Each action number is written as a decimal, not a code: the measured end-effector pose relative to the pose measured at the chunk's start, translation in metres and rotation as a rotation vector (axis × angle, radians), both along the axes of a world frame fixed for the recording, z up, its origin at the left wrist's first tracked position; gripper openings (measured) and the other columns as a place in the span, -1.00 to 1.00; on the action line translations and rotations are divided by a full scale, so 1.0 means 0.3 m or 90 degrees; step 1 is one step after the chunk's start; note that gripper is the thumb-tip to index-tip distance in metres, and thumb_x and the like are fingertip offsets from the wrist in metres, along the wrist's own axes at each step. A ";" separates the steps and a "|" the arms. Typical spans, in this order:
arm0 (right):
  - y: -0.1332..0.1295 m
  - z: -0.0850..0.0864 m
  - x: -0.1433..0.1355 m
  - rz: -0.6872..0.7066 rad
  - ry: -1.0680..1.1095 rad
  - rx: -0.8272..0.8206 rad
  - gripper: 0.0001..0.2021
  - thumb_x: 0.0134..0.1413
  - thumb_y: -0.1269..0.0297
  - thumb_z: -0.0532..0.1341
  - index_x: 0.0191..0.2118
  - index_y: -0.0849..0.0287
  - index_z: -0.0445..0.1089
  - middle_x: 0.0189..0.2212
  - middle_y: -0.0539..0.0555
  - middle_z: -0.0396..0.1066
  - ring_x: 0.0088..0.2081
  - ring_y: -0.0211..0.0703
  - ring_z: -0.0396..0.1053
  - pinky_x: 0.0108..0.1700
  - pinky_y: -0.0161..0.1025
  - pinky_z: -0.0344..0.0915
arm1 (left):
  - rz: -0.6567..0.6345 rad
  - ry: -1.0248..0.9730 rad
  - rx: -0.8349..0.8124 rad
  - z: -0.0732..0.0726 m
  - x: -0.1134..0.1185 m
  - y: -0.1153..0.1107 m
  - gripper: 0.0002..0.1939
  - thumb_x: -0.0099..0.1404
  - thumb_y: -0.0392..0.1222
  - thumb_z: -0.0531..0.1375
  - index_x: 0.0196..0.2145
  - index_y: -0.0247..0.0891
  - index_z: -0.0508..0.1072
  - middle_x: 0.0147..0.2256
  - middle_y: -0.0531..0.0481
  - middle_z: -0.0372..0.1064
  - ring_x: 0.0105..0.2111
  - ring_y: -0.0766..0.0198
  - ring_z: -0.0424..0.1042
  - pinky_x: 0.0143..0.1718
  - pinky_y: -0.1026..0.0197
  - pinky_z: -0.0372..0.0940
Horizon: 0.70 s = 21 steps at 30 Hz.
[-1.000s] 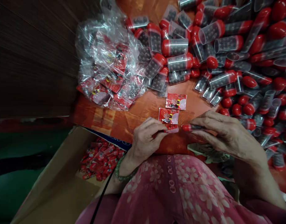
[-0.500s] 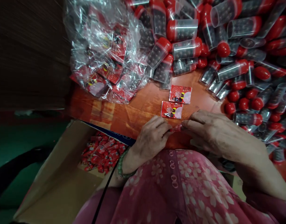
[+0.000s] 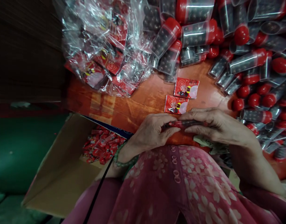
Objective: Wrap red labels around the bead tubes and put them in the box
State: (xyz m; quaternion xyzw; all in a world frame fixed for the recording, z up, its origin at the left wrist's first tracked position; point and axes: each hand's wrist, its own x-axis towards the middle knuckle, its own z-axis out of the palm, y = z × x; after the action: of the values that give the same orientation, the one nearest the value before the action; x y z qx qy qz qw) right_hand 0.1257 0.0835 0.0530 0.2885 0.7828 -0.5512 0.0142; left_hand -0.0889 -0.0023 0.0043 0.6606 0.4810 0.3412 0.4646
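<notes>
My left hand point(image 3: 154, 130), with a green bead bracelet at the wrist, is closed by thumb and fingers around the red end of a clear tube point(image 3: 183, 123). My right hand point(image 3: 214, 124) grips the tube's darker, see-through end. The tube lies roughly level, just over the table's near edge; the fingers hide much of it. Just beyond the hands, two small red printed cards lie on the table: the nearer card point(image 3: 176, 105) slightly overlaps or touches the farther card point(image 3: 186, 88).
A crinkled clear plastic bag point(image 3: 105, 53) of red cards lies at the back left. Many red-capped clear tubes point(image 3: 199, 32) with dark balls are heaped at back and right. Below the edge, a cardboard box point(image 3: 56, 174) contains a pile of red pieces point(image 3: 103, 144).
My hands have turned, so more of the tube shows between them; before, only a small red bit was visible. The right thumb now shows under it. The view has shifted slightly.
</notes>
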 end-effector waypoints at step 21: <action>-0.102 -0.083 0.021 -0.404 0.079 -0.352 -0.71 0.03 0.08 0.42 -0.16 0.11 0.58 -0.38 -0.01 0.56 -0.45 -0.28 0.43 -0.40 -0.36 0.34 | 0.089 -0.132 -0.147 0.020 -0.004 0.013 -0.64 0.30 0.02 0.29 -0.05 -0.26 0.55 -0.16 -0.12 0.59 -0.21 0.20 0.58 -0.17 0.23 0.40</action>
State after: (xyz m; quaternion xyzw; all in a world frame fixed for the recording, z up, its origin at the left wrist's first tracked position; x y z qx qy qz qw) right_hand 0.1320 0.0529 0.0281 0.4668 0.4774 -0.7337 -0.1261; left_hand -0.0900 0.0017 0.0102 0.5288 0.5115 0.3815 0.5596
